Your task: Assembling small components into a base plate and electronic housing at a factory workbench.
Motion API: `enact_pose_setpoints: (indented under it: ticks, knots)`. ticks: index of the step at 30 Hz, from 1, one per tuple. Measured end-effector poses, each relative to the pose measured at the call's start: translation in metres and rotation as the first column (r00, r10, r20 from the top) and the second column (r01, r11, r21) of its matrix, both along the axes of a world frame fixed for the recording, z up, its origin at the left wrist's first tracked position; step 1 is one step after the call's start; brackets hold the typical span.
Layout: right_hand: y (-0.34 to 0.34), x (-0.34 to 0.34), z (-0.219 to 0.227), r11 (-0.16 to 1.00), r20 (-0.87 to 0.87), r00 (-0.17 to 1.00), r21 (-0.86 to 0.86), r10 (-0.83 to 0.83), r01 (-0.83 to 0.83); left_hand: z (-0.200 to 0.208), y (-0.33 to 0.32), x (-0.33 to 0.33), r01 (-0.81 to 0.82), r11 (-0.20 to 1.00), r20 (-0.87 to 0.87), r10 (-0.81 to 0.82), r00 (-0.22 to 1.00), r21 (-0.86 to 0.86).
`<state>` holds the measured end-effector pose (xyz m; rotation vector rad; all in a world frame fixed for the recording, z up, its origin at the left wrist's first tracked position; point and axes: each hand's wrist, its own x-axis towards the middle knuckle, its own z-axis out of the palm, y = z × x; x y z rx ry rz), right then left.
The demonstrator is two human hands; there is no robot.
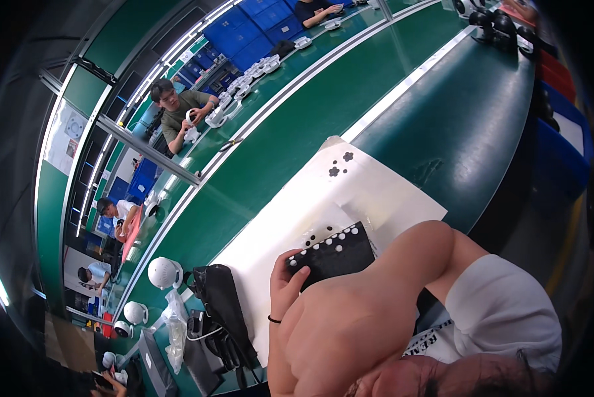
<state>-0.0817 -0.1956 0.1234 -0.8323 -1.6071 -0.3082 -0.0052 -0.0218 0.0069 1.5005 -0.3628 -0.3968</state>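
Note:
My left hand point(285, 283) grips the left end of a flat black sheet point(333, 259) with white round spots along its upper edge. Its thumb lies on top and the fingers are partly hidden. The sheet is over a white board point(396, 192) on the bench. Just past it, several small black dots lie on clear film point(320, 235). Black flower-shaped pieces point(348, 157) sit near the board's far corner. My right forearm point(369, 298) crosses close to the camera from a bent elbow; its hand and fingers cannot be made out.
Left of the board lies a black bag point(219, 304), with a clear plastic bag point(176, 331) and white round devices point(165, 272) beyond. A green bench point(290, 152) curves past a metal rail. Co-workers handle white parts across it. A blue bin point(565, 142) stands at right.

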Motion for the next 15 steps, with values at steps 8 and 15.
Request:
enact_pose_setpoints:
  ticks: [8, 15]
  knots:
    - [-0.024, -0.005, 0.025, 0.947, -0.283, 0.95, -0.248, 0.132, -0.206, 0.0, 0.003, -0.006, 0.0, 0.995, 0.034, 0.004, 0.999, -0.102]
    - [-0.032, -0.006, 0.009, 0.763, 0.451, 0.821, -0.372, -0.35, 0.529, 0.009, -0.006, -0.01, -0.095, 0.996, -0.035, 0.094, 0.995, -0.004]
